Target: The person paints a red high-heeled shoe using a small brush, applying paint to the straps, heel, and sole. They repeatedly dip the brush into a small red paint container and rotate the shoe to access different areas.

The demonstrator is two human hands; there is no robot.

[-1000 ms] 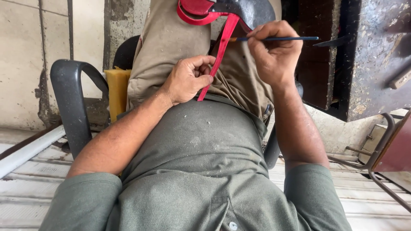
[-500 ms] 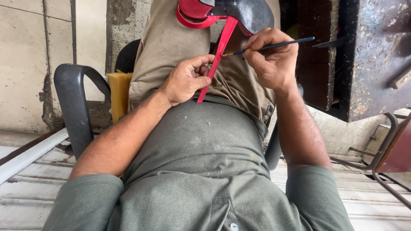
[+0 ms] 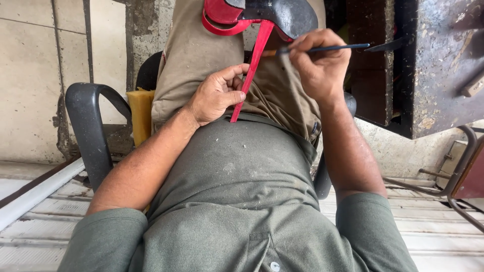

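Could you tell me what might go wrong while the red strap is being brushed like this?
1. The left hand pinches the red strap right where the thin brush in the right hand works, so whatever is on the bristles could smear onto the fingers.
2. The strap hangs over the khaki trousers, so drips could stain them.
3. The shoe rests on the lap, unclamped, and might shift mid-stroke.
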